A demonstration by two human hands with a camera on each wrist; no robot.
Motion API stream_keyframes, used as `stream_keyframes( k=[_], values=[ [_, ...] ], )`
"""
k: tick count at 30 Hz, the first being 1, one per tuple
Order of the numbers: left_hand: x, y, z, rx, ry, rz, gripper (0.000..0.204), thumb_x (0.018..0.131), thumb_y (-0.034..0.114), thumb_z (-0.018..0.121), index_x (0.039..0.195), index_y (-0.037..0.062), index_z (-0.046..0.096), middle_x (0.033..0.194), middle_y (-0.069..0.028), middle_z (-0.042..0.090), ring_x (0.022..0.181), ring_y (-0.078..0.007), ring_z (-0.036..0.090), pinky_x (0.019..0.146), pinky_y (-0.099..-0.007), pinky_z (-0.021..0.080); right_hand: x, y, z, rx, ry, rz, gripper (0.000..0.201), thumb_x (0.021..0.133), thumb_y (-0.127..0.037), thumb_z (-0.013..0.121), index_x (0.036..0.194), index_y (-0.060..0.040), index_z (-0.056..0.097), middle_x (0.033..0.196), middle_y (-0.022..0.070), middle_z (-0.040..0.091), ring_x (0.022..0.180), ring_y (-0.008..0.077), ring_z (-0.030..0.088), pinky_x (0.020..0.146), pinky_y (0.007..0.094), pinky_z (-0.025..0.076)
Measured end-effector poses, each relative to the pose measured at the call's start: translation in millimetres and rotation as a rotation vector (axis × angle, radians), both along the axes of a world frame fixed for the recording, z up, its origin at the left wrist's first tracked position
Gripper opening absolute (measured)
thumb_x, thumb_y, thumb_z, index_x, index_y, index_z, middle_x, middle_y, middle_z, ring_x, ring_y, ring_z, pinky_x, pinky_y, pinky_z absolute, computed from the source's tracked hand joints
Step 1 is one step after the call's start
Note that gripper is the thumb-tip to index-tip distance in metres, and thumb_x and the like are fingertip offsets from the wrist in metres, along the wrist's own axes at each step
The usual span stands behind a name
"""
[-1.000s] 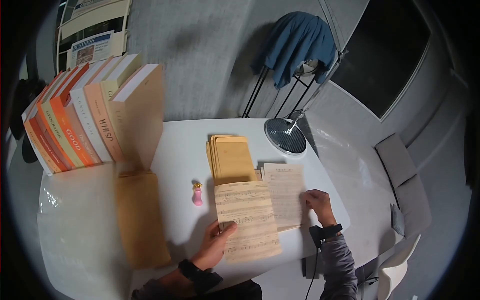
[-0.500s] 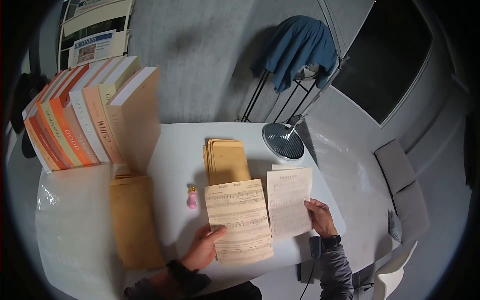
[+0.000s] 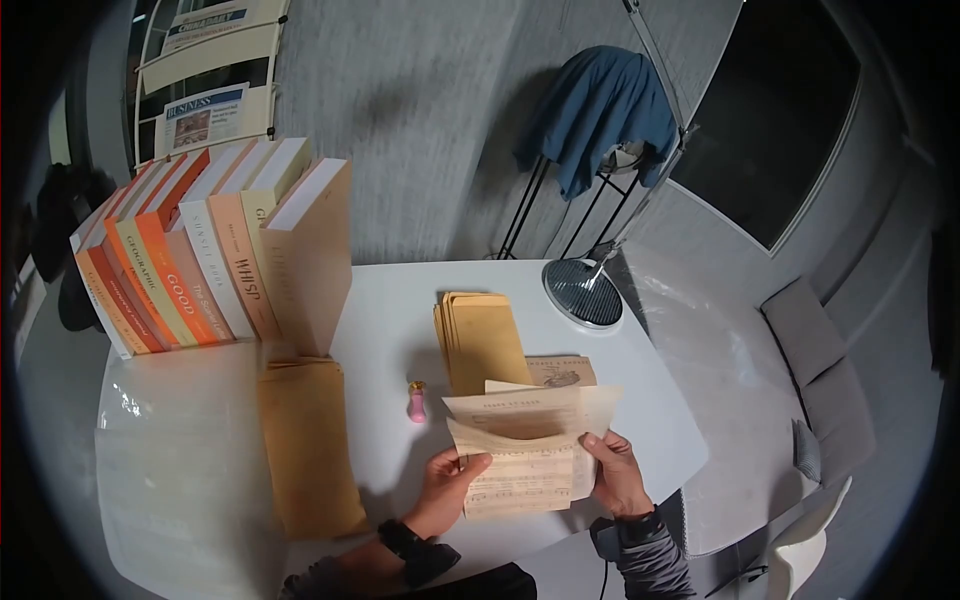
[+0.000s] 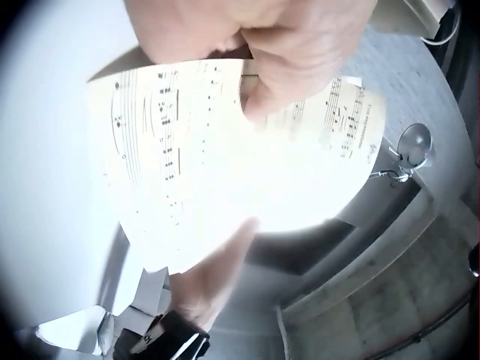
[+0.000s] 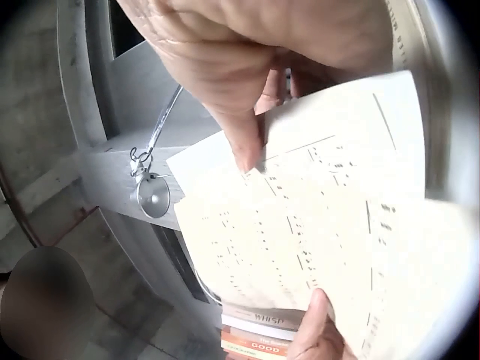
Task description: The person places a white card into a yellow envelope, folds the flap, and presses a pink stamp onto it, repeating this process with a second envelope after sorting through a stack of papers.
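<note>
Close over the near part of the white table, my left hand [image 3: 448,492] grips a yellowed sheet of music [image 3: 520,487] by its left edge, the thumb on its printed face. Printed paper sheets [image 3: 535,408], paler and bowed, are pinched by my right hand [image 3: 617,478] at their right side. They overlap the top of the music sheet in the head view. In the left wrist view the left thumb [image 4: 259,101] lies over the staves. From the right wrist, the right thumb [image 5: 244,142] presses on the upper sheet's edge.
Behind the papers lie a stack of tan envelopes [image 3: 482,340] and an illustrated card [image 3: 562,371]. A small pink object with a gold top [image 3: 417,404] stands left of them. More brown envelopes [image 3: 312,450], a row of books [image 3: 200,260] and a lamp base [image 3: 583,293] surround the work.
The right hand first touched the sheets on the table, then lifted them and carried them left over the music sheet. The left hand has kept its grip, and its sheet has tilted.
</note>
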State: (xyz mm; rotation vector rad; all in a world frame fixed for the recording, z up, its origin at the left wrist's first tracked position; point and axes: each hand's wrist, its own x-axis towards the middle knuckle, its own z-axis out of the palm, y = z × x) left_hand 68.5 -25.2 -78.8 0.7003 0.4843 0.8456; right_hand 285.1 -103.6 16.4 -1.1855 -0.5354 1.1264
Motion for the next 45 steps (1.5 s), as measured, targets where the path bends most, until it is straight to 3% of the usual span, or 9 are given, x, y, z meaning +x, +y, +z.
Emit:
stream_keyframes(
  k=[6, 9, 13, 20, 27, 34, 37, 42, 45],
  values=[
    [-2, 7, 8, -0.154, -0.106, 0.027, 0.023, 0.095, 0.008, 0.063, 0.116, -0.002, 0.062, 0.112, -0.0097, 0.069, 0.1, -0.017, 0.066, 0.09, -0.0339, 0.053, 23, -14, 7, 0.1, -0.098, -0.188, 0.015, 0.095, -0.014, 0.064, 0.096, -0.0003, 0.07, 0.098, 0.0058, 0.072, 0.085, 0.0131, 0.068, 0.076, 0.0274, 0.054],
    [-4, 9, 12, -0.131, -0.163, 0.005, 0.024, 0.095, 0.008, 0.062, 0.117, -0.0022, 0.061, 0.112, -0.0094, 0.069, 0.105, -0.0192, 0.066, 0.093, -0.0353, 0.053, 38, -25, 17, 0.076, -0.283, -0.338, 0.015, 0.093, -0.012, 0.068, 0.079, -0.0055, 0.068, 0.08, 0.0028, 0.07, 0.067, 0.0078, 0.062, 0.063, 0.0242, 0.049],
    [-2, 8, 14, -0.12, -0.172, -0.02, 0.029, 0.094, 0.005, 0.061, 0.122, -0.0018, 0.058, 0.12, -0.0103, 0.065, 0.108, -0.0198, 0.064, 0.097, -0.0361, 0.051, 51, -35, 15, 0.07, -0.37, -0.462, 0.014, 0.093, -0.013, 0.069, 0.081, -0.0037, 0.069, 0.077, 0.002, 0.07, 0.061, 0.0064, 0.058, 0.059, 0.0216, 0.046],
    [5, 0, 17, 0.082, -0.083, 0.0, 0.043, 0.093, 0.003, 0.065, 0.133, 0.0048, 0.049, 0.118, -0.007, 0.066, 0.106, -0.0114, 0.062, 0.09, -0.0285, 0.052, 20, -29, 6, 0.052, -0.335, -0.224, 0.018, 0.098, -0.016, 0.062, 0.091, -0.0007, 0.068, 0.083, -0.0011, 0.068, 0.069, 0.0038, 0.056, 0.064, 0.0214, 0.044],
    [5, 0, 11, 0.259, 0.127, 0.062, 0.036, 0.095, 0.009, 0.066, 0.128, 0.0043, 0.053, 0.107, -0.0027, 0.067, 0.097, -0.0073, 0.062, 0.082, -0.0252, 0.052, -18, -17, 3, 0.019, -0.562, 0.023, 0.019, 0.103, -0.016, 0.054, 0.103, 0.0004, 0.063, 0.094, 0.0009, 0.067, 0.084, 0.0053, 0.057, 0.076, 0.0218, 0.046],
    [4, -2, 13, 0.43, 0.264, 0.253, 0.028, 0.097, 0.01, 0.063, 0.122, 0.0002, 0.054, 0.114, -0.0047, 0.061, 0.099, -0.009, 0.06, 0.085, -0.0255, 0.051, -23, -15, -14, 0.079, -0.331, 0.075, 0.024, 0.106, -0.019, 0.045, 0.11, 0.0009, 0.059, 0.104, 0.0056, 0.067, 0.093, 0.011, 0.062, 0.084, 0.0264, 0.05],
    [-1, 0, 15, 0.238, 0.144, 0.148, 0.031, 0.097, 0.007, 0.061, 0.127, 0.001, 0.052, 0.118, -0.0048, 0.062, 0.104, -0.0081, 0.059, 0.087, -0.0255, 0.049, -28, -13, -19, 0.122, -0.333, 0.051, 0.025, 0.106, -0.018, 0.046, 0.115, 0.0012, 0.058, 0.108, 0.0059, 0.066, 0.098, 0.0121, 0.061, 0.089, 0.0272, 0.048],
    [-2, 1, 19, 0.301, 0.077, 0.089, 0.032, 0.098, 0.005, 0.06, 0.128, 0.0002, 0.051, 0.123, -0.0051, 0.061, 0.108, -0.0086, 0.058, 0.09, -0.0254, 0.049, -43, -11, -10, 0.067, -0.586, 0.094, 0.023, 0.102, -0.011, 0.053, 0.12, 0.0016, 0.058, 0.115, 0.0059, 0.065, 0.104, 0.0133, 0.061, 0.093, 0.0275, 0.046],
    [-12, 4, 28, 0.343, 0.127, -0.062, 0.027, 0.096, 0.002, 0.059, 0.123, -0.0006, 0.056, 0.126, -0.0082, 0.06, 0.11, -0.0118, 0.059, 0.091, -0.0264, 0.049, -45, -9, -15, 0.07, -0.416, 0.051, 0.017, 0.098, -0.003, 0.055, 0.115, -0.0003, 0.06, 0.114, 0.007, 0.067, 0.102, 0.0148, 0.063, 0.091, 0.0276, 0.048]
  ],
)
